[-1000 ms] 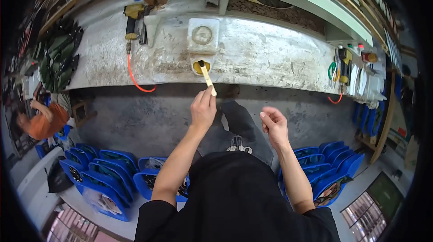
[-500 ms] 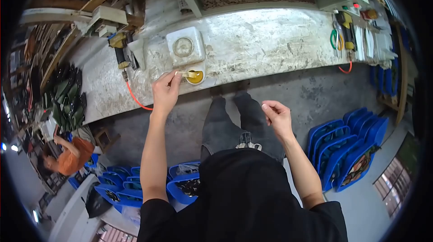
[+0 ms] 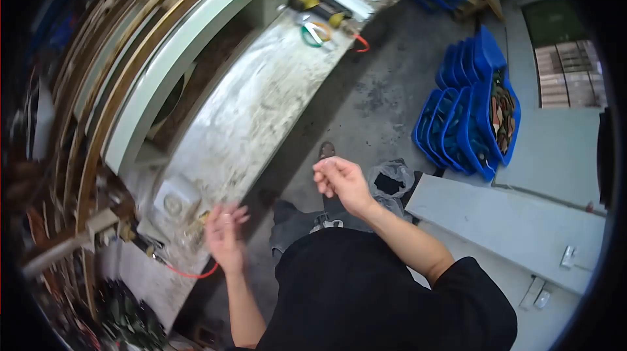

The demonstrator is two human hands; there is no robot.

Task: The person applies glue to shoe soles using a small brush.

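While the view is tilted and blurred at the lower left, the following items can be made out.

Left hand (image 3: 225,233): raised just beside the bench (image 3: 261,116) edge, fingers spread and loose, palm showing; motion blur hides whether anything thin lies between them, so a grasp cannot be told for certain. It appears released.

Right hand (image 3: 343,181): held in the air over the floor (image 3: 385,83), well apart from the bench, fingers curled in a loose clench, thumb against forefinger; nothing visible inside.

Pot (image 3: 199,220): small, with a yellowish content, at the bench edge, just beside the left hand's fingertips; blurred.

Square lid (image 3: 173,204): whitish, with a round mark at its middle, lying flat on the bench, next to the pot.

Red hose (image 3: 189,274): curves off the bench edge below the left hand, leading to a tool that is too blurred to name.

Bench: long, pale, stained surface running from lower left to upper right; a green-edged shelf (image 3: 189,37) stands above it.

Far end of bench: green-handled scissors (image 3: 313,32), with a yellow-and-black tool (image 3: 320,6) just beside them.

Blue bins (image 3: 467,112): stacked on their sides on the floor, well apart from both hands; one holds brown pieces.

Plastic bag (image 3: 390,181): clear, crumpled, on the floor just behind the right hand.

Person: black top, dark trousers.
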